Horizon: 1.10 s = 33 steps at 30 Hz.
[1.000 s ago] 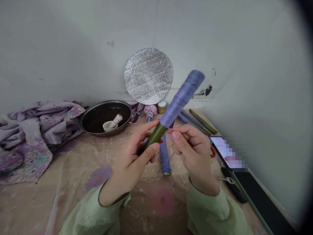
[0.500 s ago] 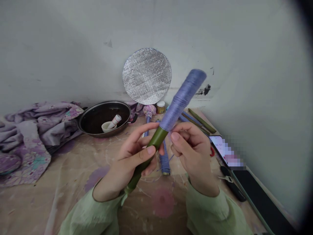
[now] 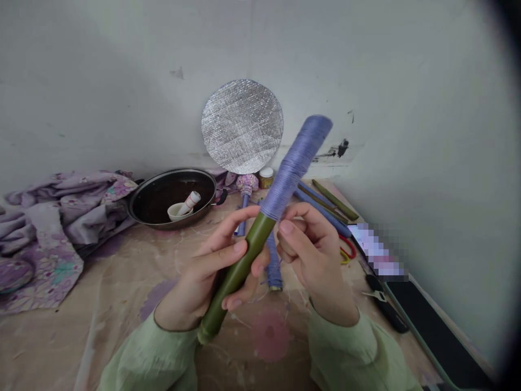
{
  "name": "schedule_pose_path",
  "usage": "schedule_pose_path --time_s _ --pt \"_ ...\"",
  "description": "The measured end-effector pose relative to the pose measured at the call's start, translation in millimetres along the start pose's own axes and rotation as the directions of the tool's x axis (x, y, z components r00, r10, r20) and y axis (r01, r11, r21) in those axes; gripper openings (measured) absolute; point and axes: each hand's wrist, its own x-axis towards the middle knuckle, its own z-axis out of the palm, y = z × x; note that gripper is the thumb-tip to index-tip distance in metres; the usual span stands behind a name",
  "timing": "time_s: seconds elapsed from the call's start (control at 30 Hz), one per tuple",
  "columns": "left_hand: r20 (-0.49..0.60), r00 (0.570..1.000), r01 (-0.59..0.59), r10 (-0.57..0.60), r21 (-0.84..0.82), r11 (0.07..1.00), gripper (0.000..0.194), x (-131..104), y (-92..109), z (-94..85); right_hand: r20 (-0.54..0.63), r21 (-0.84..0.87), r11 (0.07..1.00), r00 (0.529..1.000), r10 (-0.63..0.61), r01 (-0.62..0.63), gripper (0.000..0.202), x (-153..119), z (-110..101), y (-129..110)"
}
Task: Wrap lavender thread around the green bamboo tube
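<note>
The smooth green, bamboo-like stick [image 3: 240, 269] now shows its pale lower end beyond the left hand [image 3: 200, 282]; a second ago that end was hidden. The stick leans in front of the round silver foil disc [image 3: 242, 126], its close-wound blue-violet thread wrapping [image 3: 293, 168] rising to the disc's right. No clear growth of the wrapping can be made out, so this looks like a shift of hold within the winding rather than added turns.

The left grip is closed around the bare shaft, below the disc, thumb on top and other fingers curled about it. The right hand [image 3: 311, 252], below and right of the disc, has thumb and forefinger drawn into a pinch just beside the wrapping's lower edge. A fine strand stood out there a second ago; whether one lies between the fingertips now cannot be told.

Against the frame half a second ago, the wound end stands nearer the disc, and the red and yellow loops [image 3: 349, 250], low to its right, show more fully.
</note>
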Motion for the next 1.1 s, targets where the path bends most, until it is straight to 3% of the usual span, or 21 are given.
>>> schedule_pose_path --time_s 0.3,0.43,0.63,0.8,0.93,1.1 --pt "-0.038 0.997 -0.059 0.062 0.08 0.995 0.032 2 -3 -5.1 -0.044 -0.032 0.998 0.998 -0.052 0.051 0.019 2 0 1" --pt "0.036 0.997 -0.071 0.069 0.059 0.996 0.035 2 -6 -6.1 -0.039 -0.027 1.0 0.999 -0.011 0.01 0.021 2 2 3" --pt "-0.006 1.0 -0.022 0.022 0.037 0.999 0.018 1 -7 2.2 0.038 0.048 0.992 0.993 0.113 -0.115 0.024 0 3 4" --pt "0.026 1.0 0.012 -0.012 -0.001 1.0 0.018 0 -7 1.8 0.116 0.028 0.981 0.976 0.186 -0.19 0.033 -2 -2 1" --pt "-0.092 0.995 0.054 -0.043 0.126 0.991 0.021 4 -6 -3.0 0.15 -0.033 0.978 0.967 0.207 -0.204 0.031 -2 -3 3" --pt "-0.174 0.984 0.0 0.047 0.264 0.965 0.04 11 -13 -5.3 0.176 -0.057 0.985 0.969 0.173 -0.165 0.026 1 -1 5"
